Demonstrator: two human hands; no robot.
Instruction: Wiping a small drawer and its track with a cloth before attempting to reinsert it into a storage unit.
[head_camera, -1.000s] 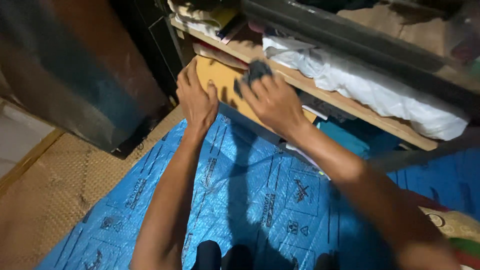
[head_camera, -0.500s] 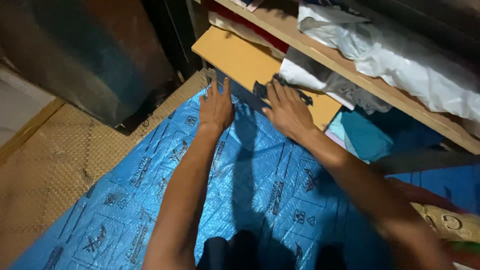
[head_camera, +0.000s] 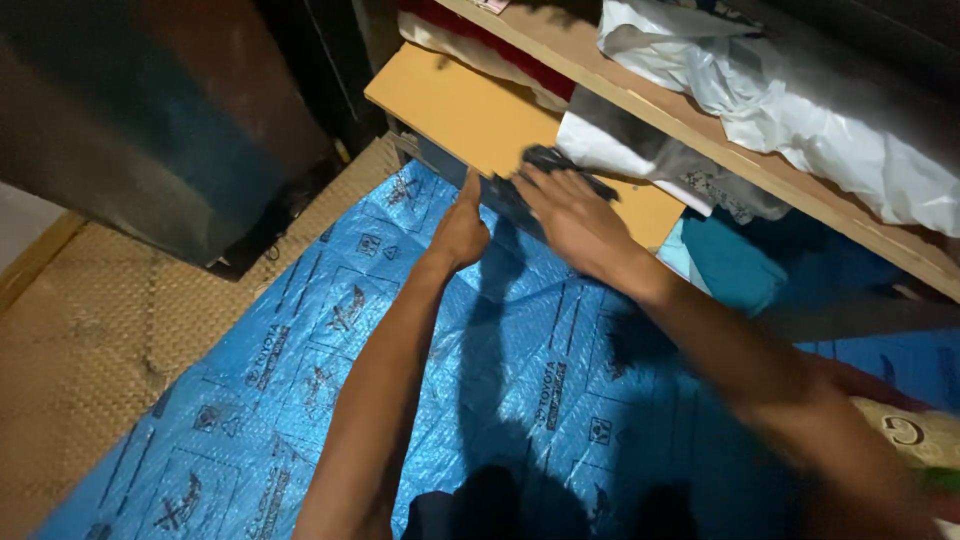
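I am seeing the right hand (head_camera: 572, 218) covering most of the dark cloth (head_camera: 548, 160); its fingers' grip is staying unclear.

A blue plastic sheet (head_camera: 520, 360) covers the woven floor mat (head_camera: 120, 330) below both hands. Beyond the fingertips, a yellow board (head_camera: 470, 110) carries a dark cloth (head_camera: 555, 160) and a folded white-grey fabric (head_camera: 640, 155). Higher, the wooden shelf (head_camera: 740, 165) holds white cloth (head_camera: 800, 110).

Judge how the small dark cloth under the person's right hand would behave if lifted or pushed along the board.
The dark cloth looks crumpled and shapeless, so it would probably droop when lifted. Small and thin, it seems light. Pressed by the right hand on the smooth orange board, it would likely slide rather than roll.
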